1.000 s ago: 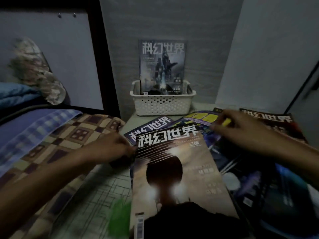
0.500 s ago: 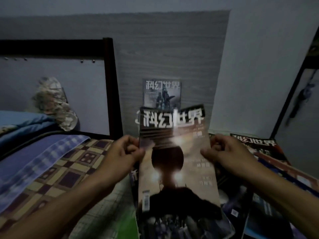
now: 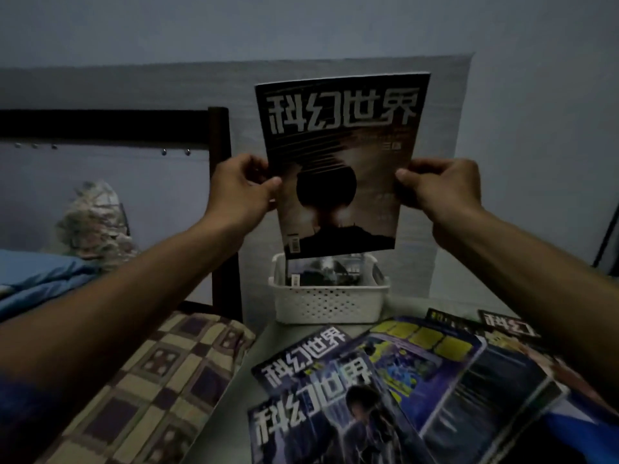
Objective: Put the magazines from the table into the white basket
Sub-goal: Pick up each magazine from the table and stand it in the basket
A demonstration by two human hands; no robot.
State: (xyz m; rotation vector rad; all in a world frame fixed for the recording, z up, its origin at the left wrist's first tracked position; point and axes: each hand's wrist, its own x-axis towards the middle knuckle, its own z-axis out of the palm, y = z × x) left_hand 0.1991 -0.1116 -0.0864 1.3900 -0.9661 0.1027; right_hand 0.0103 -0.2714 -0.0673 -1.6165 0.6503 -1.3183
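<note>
I hold a dark magazine (image 3: 338, 169) with white title letters upright in the air, its lower edge just above the white basket (image 3: 330, 304). My left hand (image 3: 243, 192) grips its left edge and my right hand (image 3: 438, 185) grips its right edge. The perforated basket stands against the wall at the back of the table and holds another magazine (image 3: 321, 271), mostly hidden behind the held one. Several more magazines (image 3: 395, 386) lie fanned out on the table in front of the basket.
A bed with a checked cover (image 3: 147, 380) and blue bedding (image 3: 43, 279) runs along the table's left side. Its dark frame post (image 3: 222, 202) rises just left of the basket. Grey walls close in the back and right.
Both hands took the top magazine off the pile and raised it forward and up, from lying on the table to upright above the basket.
</note>
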